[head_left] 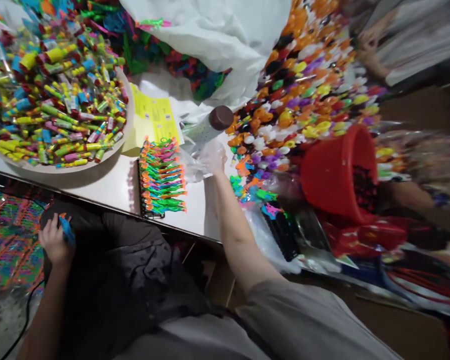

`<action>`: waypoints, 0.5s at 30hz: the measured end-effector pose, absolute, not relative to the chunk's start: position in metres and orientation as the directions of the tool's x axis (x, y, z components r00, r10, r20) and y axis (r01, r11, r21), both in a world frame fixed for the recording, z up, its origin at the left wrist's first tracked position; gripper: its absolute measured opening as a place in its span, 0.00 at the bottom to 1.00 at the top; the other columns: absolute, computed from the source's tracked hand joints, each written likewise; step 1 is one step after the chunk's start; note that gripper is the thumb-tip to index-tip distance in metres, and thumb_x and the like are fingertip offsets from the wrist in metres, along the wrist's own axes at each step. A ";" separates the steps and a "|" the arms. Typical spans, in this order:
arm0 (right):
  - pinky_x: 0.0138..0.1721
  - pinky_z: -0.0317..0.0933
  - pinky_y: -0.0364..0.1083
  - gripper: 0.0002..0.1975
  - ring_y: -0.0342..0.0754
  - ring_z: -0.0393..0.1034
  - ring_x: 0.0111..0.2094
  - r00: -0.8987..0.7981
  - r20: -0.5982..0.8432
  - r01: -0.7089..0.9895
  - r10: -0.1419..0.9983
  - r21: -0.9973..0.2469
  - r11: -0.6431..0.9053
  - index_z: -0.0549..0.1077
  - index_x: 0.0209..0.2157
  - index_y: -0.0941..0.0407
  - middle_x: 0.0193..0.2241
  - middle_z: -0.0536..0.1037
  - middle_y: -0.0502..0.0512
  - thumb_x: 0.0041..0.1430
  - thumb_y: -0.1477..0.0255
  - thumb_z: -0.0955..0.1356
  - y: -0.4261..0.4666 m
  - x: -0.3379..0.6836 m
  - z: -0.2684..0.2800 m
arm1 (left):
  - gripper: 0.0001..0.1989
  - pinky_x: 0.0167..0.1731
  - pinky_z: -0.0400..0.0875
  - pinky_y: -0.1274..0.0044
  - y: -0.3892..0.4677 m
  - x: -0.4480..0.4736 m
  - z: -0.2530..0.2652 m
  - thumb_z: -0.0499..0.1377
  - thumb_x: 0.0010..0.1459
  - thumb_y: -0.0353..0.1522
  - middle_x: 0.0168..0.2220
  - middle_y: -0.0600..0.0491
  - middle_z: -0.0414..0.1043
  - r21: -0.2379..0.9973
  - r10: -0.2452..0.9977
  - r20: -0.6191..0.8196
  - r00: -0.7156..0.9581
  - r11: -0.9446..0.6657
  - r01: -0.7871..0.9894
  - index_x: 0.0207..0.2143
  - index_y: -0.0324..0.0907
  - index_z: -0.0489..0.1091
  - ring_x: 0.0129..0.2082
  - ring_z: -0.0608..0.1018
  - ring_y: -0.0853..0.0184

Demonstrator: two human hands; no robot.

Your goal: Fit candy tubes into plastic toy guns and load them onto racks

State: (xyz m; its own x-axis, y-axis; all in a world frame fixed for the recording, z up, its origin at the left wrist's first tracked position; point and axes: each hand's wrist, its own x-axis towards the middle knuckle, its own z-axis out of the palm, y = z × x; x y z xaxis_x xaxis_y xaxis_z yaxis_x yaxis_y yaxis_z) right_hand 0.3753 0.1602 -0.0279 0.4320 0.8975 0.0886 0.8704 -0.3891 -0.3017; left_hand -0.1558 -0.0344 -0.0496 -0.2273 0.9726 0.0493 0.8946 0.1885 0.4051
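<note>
My left hand is low at the left, by my thigh, with its fingers closed on a small blue plastic toy that has an orange tip. Across the table, my right hand is closed on a clear plastic bag; the film and blur hide most of its fingers. Just left of that bag, a black rack near the table edge carries rows of green, orange, pink and blue plastic toys. A bottle with a brown cap lies tilted behind my right hand.
A large round tub full of small colourful tubes stands at the left, beside a yellow sheet. Heaped small toys cover the back right. A red bucket lies tipped near a black rack. Another person's hands are at upper right.
</note>
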 end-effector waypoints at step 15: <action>0.53 0.52 0.58 0.20 0.58 0.53 0.52 0.525 0.148 0.824 0.838 -0.336 -0.456 0.66 0.47 0.60 0.49 0.64 0.64 0.53 0.68 0.61 0.086 0.343 -0.033 | 0.22 0.61 0.46 0.56 -0.031 -0.150 -0.043 0.50 0.54 0.37 0.62 0.45 0.58 0.334 0.960 0.043 -0.276 0.246 0.910 0.48 0.41 0.70 0.61 0.59 0.50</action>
State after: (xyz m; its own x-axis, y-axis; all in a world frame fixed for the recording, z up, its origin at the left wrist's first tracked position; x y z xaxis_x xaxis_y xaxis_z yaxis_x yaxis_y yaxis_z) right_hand 0.3428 0.0859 -0.0329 0.5246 0.8384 0.1482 0.8241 -0.4563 -0.3357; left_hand -0.1501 -0.0311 -0.0431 -0.2757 0.9603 0.0426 0.9098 0.2464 0.3340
